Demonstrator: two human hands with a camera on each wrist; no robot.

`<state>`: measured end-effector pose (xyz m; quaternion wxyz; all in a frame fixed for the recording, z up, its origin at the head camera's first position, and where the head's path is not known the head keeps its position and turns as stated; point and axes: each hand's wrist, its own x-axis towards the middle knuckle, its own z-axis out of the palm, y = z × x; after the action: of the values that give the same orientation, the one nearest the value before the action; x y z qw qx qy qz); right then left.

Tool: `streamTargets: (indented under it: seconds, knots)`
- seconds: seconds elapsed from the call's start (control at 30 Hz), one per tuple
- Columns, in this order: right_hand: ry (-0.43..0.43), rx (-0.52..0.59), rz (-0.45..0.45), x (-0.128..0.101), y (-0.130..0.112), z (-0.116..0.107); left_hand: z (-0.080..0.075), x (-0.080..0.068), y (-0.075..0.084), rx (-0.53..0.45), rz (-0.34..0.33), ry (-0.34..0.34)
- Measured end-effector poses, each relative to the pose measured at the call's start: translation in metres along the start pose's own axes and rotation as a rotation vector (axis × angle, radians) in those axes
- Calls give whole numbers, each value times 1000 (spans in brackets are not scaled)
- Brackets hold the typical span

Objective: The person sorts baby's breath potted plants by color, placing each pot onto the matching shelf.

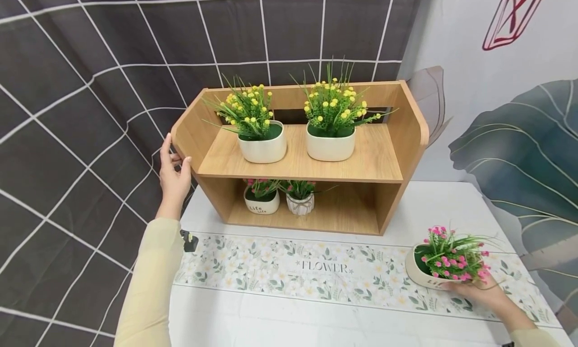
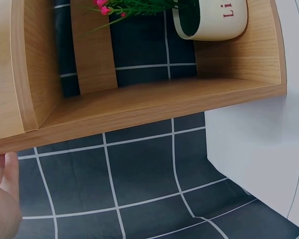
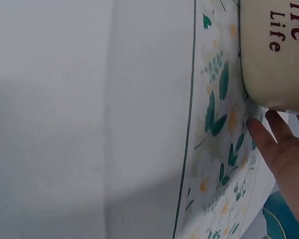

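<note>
My left hand (image 1: 174, 180) rests against the outer left side of a two-tier wooden shelf (image 1: 298, 177); its fingers look fairly straight. In the left wrist view its fingertips touch the board's edge. At the right, my right hand (image 1: 482, 293) grips a cream oval pot (image 1: 417, 269) of pink artificial flowers (image 1: 456, 262), lettered "Life". The right wrist view has fingers at the pot's end and a fingertip on its lettered front; the pot's far side is hidden. Whether the pot touches the table, I cannot tell.
Two white pots of yellow flowers (image 1: 263, 149) (image 1: 330, 146) stand on the upper tier. Below are a "Life" pot (image 1: 262, 204) and a small white pot (image 1: 300, 204). A floral "FLOWER" strip (image 1: 271, 267) crosses the white table (image 1: 253, 317). A dark checked curtain (image 1: 67, 161) hangs close at left.
</note>
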<state>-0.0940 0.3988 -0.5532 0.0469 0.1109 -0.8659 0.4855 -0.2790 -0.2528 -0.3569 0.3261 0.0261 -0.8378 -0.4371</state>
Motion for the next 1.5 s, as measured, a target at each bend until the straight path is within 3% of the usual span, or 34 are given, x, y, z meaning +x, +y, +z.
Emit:
streamTargets:
  seconds: [0.23, 0.37, 0.5, 0.6, 0.73, 1.03, 1.13, 1.5]
  knots:
    - [63, -138, -32, 4, -3, 7, -1, 0, 0, -7, -8, -14]
    - [71, -154, -14, 4, -4, 8, -2, 0, 0, 0, -6, -10]
    - [31, -149, 140, 3, -12, 8, -2, 0, 1, 2, -1, -5]
    - [-32, -189, 309, 7, -21, 10, -1, -1, 2, -5, 3, -10]
    - [-76, -241, 399, 15, -29, 15, -1, -1, 2, -8, 3, -13]
    - [6, -218, 297, 28, -49, 31, -1, 0, 2, -2, 9, -9]
    - [4, -173, 290, 32, -60, 35, -2, 0, 2, -2, 9, -9]
    - [17, -170, 287, 50, -99, 56, -2, -1, 2, -7, 39, 1]
